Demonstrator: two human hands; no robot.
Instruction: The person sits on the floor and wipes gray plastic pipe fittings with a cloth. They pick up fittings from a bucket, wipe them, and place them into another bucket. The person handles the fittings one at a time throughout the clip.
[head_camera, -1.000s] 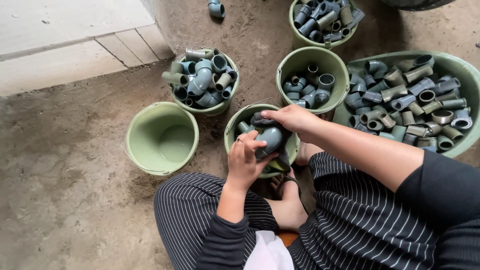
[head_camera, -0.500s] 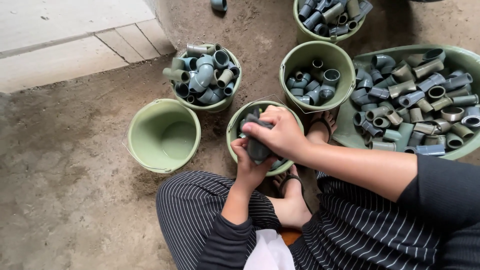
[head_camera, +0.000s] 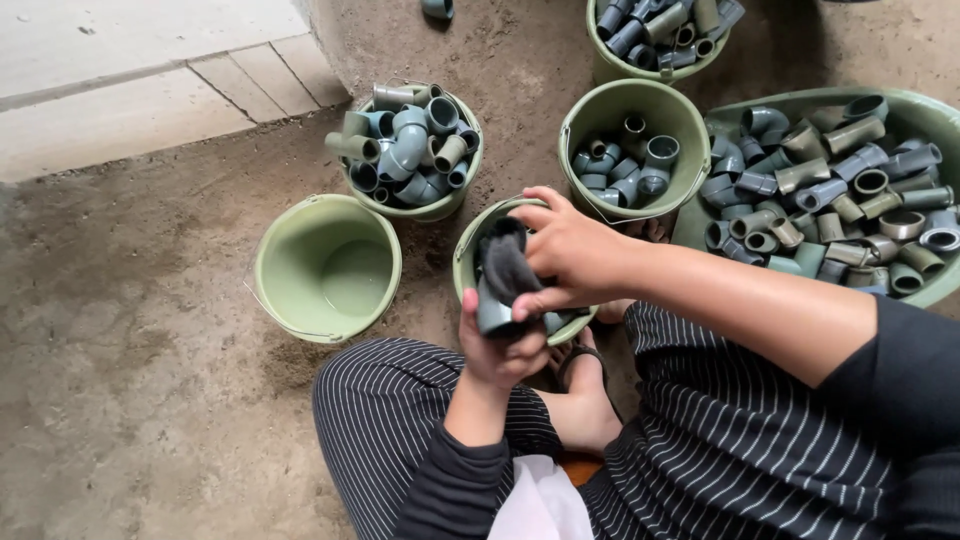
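My left hand (head_camera: 497, 345) is wrapped around a grey pipe fitting (head_camera: 494, 312), gripping it from below with the thumb up along its left side. My right hand (head_camera: 570, 250) comes in from the right and pinches a dark cloth (head_camera: 503, 262) against the top of the fitting, fingers curled over it. The two hands are close together, touching at the fitting, which sits between them: the left under it, the right above and to its right. How much of the fitting the cloth covers I cannot tell, since my fingers hide part of it.

All of this is held just over the nearest green bucket (head_camera: 466, 262), directly in front of my knees. Left of it stands an empty bucket (head_camera: 327, 270). Beyond that is a bucket heaped with fittings (head_camera: 408, 150), and to the right of that one a bucket partly filled (head_camera: 625, 150). A further full bucket (head_camera: 660, 35) sits at the top edge. On the far right a wide green basin (head_camera: 900, 105) holds many more fittings. I am sitting on bare ground in striped trousers (head_camera: 720, 440).
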